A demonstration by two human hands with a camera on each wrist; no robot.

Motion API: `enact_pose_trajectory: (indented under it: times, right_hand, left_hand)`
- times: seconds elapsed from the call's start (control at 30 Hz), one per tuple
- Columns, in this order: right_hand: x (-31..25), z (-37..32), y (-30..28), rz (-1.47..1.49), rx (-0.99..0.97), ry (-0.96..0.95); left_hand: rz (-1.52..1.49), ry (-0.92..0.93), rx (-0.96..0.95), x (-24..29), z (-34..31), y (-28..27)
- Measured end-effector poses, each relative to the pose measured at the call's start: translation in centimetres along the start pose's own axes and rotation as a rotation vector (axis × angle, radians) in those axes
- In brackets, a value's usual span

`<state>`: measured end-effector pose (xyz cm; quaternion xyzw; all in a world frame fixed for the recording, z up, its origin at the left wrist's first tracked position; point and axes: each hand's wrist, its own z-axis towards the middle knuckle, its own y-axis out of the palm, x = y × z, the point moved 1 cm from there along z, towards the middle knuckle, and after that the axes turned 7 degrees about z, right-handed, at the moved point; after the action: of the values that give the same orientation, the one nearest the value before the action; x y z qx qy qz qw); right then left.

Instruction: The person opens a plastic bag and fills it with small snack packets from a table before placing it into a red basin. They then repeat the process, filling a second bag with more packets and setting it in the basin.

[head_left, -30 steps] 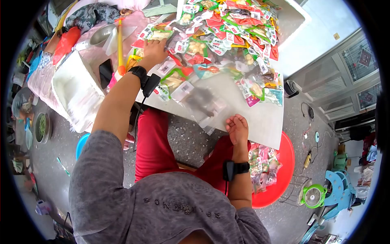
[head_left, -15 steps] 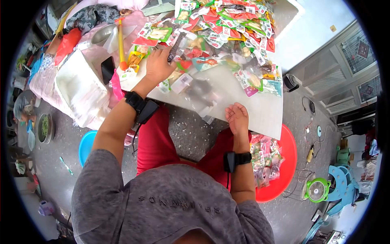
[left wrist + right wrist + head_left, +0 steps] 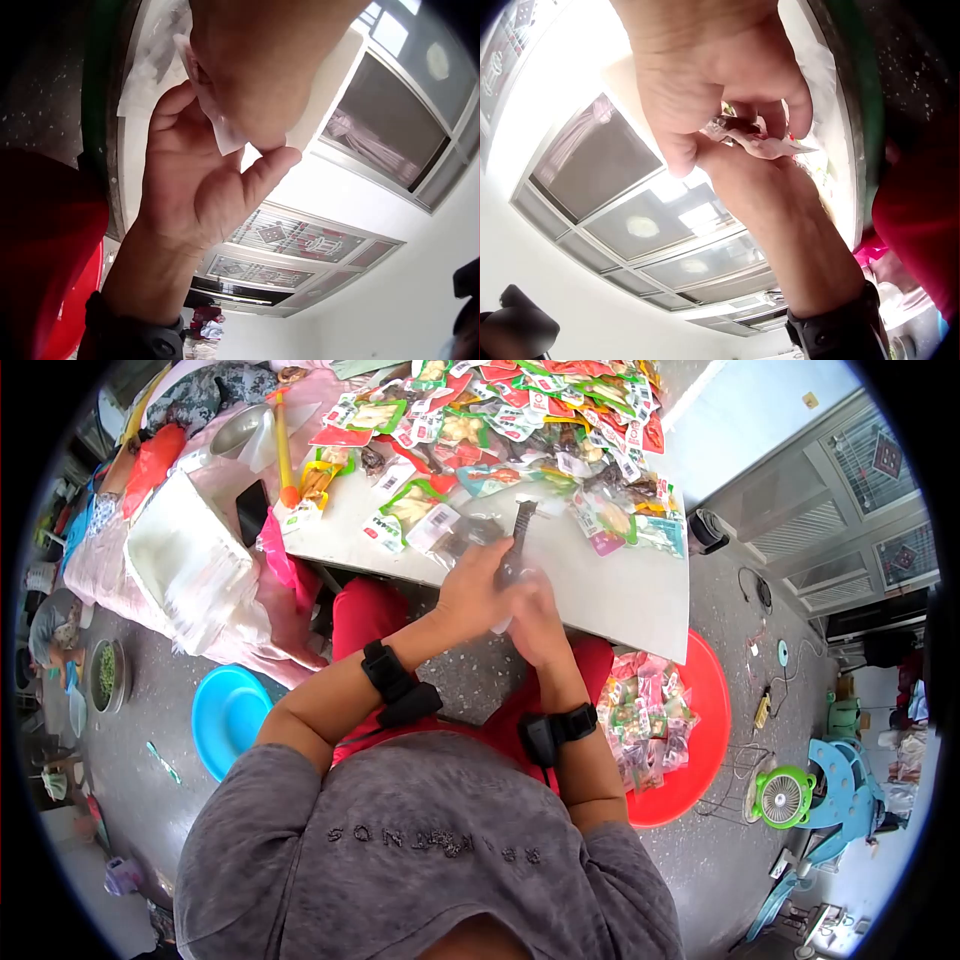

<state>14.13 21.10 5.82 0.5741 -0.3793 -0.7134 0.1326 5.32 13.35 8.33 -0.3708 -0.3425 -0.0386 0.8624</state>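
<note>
Over the table's near edge the two hands meet at a dark snack packet point(image 3: 522, 528). My left hand point(image 3: 470, 592) grips it, and its dark strip stands up past the fingers. The right hand point(image 3: 536, 622) has its bent fingers round the lower end; in the left wrist view its palm shows, with the thumb against the left hand. A pale, see-through edge of the wrapper point(image 3: 761, 144) shows between the hands in the right wrist view. Near the left hand lie a clear bag point(image 3: 434, 528) and a green-edged packet point(image 3: 410, 505).
A heap of colourful snack packets point(image 3: 540, 420) covers the back of the white table point(image 3: 600, 590). A red basin point(image 3: 705, 730) holding small packets stands on the floor at right, a blue basin point(image 3: 232, 710) at left. A white foam box point(image 3: 185, 565) lies left of the table.
My left hand has left the heap and come right and nearer with the dark packet, which it took up between the first two frames. The right hand has moved left to meet it.
</note>
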Motion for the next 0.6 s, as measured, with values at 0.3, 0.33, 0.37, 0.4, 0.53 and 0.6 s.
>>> enact_pose_trajectory:
  times: [0.3, 0.33, 0.37, 0.4, 0.53, 0.6]
  right_hand:
    - [-1.1, -2.5, -0.4, -0.008, 0.090, 0.071]
    - [-1.2, -2.9, -0.8, -0.008, 0.083, 0.097]
    - [-1.4, -3.3, -1.1, -0.007, 0.078, 0.122]
    - [-1.5, -3.6, -1.3, -0.035, 0.120, 0.111]
    - [-2.8, -5.2, -2.6, -0.051, 0.048, 0.313]
    - [-2.7, -5.8, -2.7, -0.055, 0.036, 0.379]
  left_hand:
    - [-0.083, 0.096, -0.071, 1.0, -1.9, 0.6]
    - [-0.080, 0.077, -0.077, 0.6, -2.2, 0.9]
    - [-0.215, -0.049, -0.062, 0.4, -2.4, 1.2]
    - [-0.350, -0.175, -0.049, 0.3, -2.5, 1.6]
    - [-1.206, -0.673, -0.365, -2.2, -2.5, 2.5]
    - [-1.544, -0.816, -0.519, -1.1, -2.2, 1.3]
